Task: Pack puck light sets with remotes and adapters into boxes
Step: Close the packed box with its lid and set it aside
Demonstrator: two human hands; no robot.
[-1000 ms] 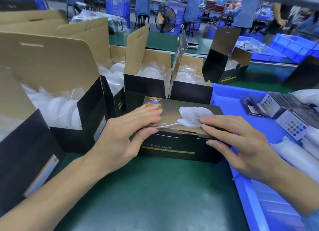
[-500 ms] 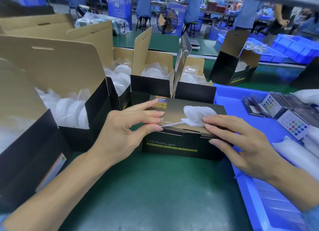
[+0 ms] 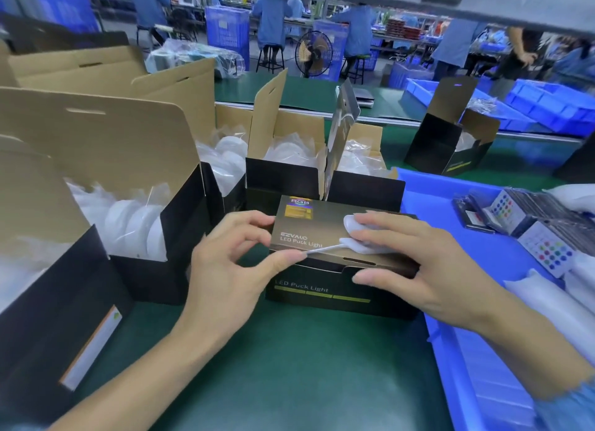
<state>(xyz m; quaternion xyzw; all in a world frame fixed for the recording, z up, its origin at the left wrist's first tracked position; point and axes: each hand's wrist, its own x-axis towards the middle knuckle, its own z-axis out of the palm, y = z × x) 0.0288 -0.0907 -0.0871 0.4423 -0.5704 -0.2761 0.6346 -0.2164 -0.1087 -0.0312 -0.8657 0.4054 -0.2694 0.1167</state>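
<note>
Centrally, item one: a closed puck light box [image 3: 325, 234], black and gold, lay on the green table [image 3: 289, 366], its lid flap down but apparently not yet tucked at the front edge. Left hand [image 3: 231, 269] gripped the box's left end, fingers curled over the lid corner and thumb against its front edge, seemingly to steady it while the flap seated. Right hand [image 3: 415, 263] lay across the lid with fingers nearly straight, pressing downward; thumb sat against the front wall, likely guiding the tuck.

Item two: open boxes [image 3: 283, 160] stood behind and to the left, flaps raised, holding bagged white puck lights [image 3: 128, 221], presumably awaiting further contents.

Item three: a blue tray [image 3: 431, 202] just right of the closed box held remotes [image 3: 547, 253] with coloured buttons, kept within the right hand's reach. Adapters could not be identified with certainty.
</note>
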